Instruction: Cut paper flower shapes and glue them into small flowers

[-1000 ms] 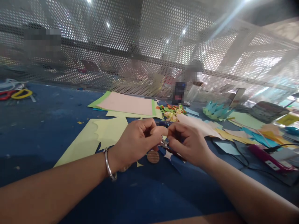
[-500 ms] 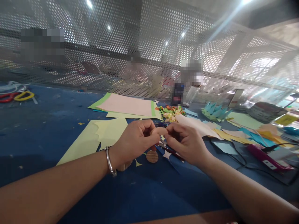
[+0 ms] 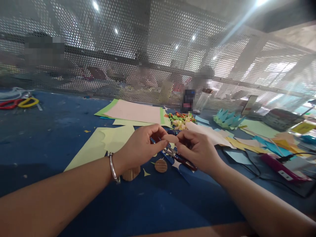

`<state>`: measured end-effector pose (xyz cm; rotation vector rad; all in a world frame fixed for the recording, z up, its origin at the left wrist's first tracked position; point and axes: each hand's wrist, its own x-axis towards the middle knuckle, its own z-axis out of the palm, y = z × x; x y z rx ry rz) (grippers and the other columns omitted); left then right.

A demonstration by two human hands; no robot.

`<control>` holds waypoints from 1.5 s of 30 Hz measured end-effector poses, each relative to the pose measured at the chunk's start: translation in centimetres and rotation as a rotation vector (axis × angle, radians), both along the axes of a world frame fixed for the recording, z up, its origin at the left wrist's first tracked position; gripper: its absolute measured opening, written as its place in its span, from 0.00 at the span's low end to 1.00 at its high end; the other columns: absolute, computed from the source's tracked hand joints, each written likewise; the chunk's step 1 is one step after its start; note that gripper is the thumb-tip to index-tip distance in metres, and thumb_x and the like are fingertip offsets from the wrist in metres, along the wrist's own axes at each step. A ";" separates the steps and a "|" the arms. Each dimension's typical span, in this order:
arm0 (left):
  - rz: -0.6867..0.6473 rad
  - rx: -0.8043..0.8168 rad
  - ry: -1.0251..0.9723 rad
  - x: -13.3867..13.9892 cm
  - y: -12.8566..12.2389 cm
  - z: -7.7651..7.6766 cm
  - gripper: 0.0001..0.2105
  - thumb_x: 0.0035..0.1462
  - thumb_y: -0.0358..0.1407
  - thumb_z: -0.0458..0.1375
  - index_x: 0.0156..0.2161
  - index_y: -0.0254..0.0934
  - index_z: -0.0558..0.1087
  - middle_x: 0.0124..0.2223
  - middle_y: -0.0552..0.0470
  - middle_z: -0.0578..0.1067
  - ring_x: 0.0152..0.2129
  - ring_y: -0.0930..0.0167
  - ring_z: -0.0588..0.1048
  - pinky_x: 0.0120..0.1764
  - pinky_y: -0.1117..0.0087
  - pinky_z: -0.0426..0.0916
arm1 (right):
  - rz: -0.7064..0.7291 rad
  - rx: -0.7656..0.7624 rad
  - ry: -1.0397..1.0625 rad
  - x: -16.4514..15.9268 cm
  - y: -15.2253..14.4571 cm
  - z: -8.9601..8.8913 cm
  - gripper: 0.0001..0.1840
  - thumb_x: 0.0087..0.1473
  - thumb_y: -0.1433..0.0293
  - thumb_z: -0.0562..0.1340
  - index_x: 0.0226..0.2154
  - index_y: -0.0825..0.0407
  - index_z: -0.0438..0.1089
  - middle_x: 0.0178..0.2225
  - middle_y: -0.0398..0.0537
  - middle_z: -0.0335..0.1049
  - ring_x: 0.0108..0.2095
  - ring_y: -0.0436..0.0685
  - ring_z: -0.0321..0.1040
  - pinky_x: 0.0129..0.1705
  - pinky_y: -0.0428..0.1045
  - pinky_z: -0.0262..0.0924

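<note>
Between my two hands is a small pale pink paper piece [image 3: 171, 138] with a rounded edge. My left hand [image 3: 145, 144] pinches its left end between thumb and fingers. At the other end, my right hand [image 3: 197, 148] grips it with curled fingers. Below them on the blue table [image 3: 153, 207] lie scissors with dark red handles [image 3: 185, 161], a brown striped disc [image 3: 161, 166] and pale paper offcuts [image 3: 146, 172]. Another brown piece [image 3: 131, 173] sits partly hidden under my left wrist.
Pink and green paper sheets [image 3: 135, 111] lie behind my hands, beside a heap of colourful scraps [image 3: 181, 119]. A folded blue-green paper piece [image 3: 228, 119] and a magenta power strip [image 3: 283, 168] with cables are at right. Red- and yellow-handled scissors [image 3: 28, 102] lie far left. Perforated metal panels [image 3: 123, 49] rise behind.
The fingers of my left hand have shifted slightly around the paper piece, leaving more of the scissors and the brown piece by my left wrist in sight. Both hands still hold the paper.
</note>
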<state>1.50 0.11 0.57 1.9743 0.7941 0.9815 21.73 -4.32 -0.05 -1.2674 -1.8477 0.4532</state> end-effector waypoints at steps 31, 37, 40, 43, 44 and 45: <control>-0.069 -0.779 -0.378 0.4 -0.7 0.2 0.07 0.47 0.31 0.72 0.32 0.33 0.79 0.34 0.51 0.78 0.32 0.74 0.76 0.40 0.73 0.70 | 0.028 0.391 -0.299 -0.3 -0.6 -0.5 0.08 0.60 0.74 0.60 0.42 0.51 0.72 0.36 0.46 0.72 0.26 0.49 0.67 0.30 0.47 0.64; -0.187 -0.845 -0.391 0.3 -1.3 1.0 0.07 0.49 0.29 0.71 0.34 0.34 0.78 0.35 0.50 0.79 0.31 0.73 0.78 0.42 0.71 0.73 | 0.115 0.461 -0.355 -0.1 -0.4 -0.5 0.12 0.61 0.76 0.58 0.44 0.49 0.73 0.42 0.51 0.76 0.40 0.56 0.74 0.39 0.51 0.69; -0.239 -0.795 -0.324 0.0 -1.2 1.0 0.08 0.51 0.32 0.70 0.36 0.34 0.78 0.35 0.49 0.79 0.30 0.73 0.78 0.39 0.72 0.72 | 0.139 0.495 -0.363 0.1 -0.4 -0.5 0.12 0.62 0.77 0.58 0.44 0.49 0.73 0.42 0.50 0.77 0.41 0.56 0.75 0.42 0.52 0.70; -0.254 -0.702 -0.241 -0.2 -1.0 0.9 0.09 0.54 0.37 0.68 0.38 0.35 0.77 0.34 0.48 0.80 0.31 0.72 0.79 0.35 0.73 0.70 | 0.145 0.513 -0.351 0.2 -0.5 -0.5 0.12 0.62 0.77 0.59 0.44 0.48 0.73 0.43 0.50 0.77 0.41 0.56 0.76 0.42 0.51 0.71; -0.246 -0.681 -0.223 -0.2 -0.9 0.8 0.09 0.56 0.39 0.66 0.38 0.35 0.77 0.34 0.48 0.80 0.31 0.71 0.79 0.34 0.72 0.70 | 0.147 0.513 -0.339 0.2 -0.5 -0.5 0.12 0.62 0.77 0.59 0.44 0.49 0.73 0.43 0.51 0.77 0.41 0.56 0.76 0.41 0.51 0.71; -0.230 -0.661 -0.211 -0.2 -0.9 0.8 0.08 0.57 0.39 0.65 0.37 0.36 0.78 0.33 0.48 0.80 0.31 0.70 0.79 0.33 0.72 0.69 | 0.149 0.513 -0.328 0.2 -0.5 -0.5 0.12 0.61 0.77 0.59 0.44 0.49 0.73 0.43 0.51 0.77 0.41 0.56 0.76 0.41 0.51 0.71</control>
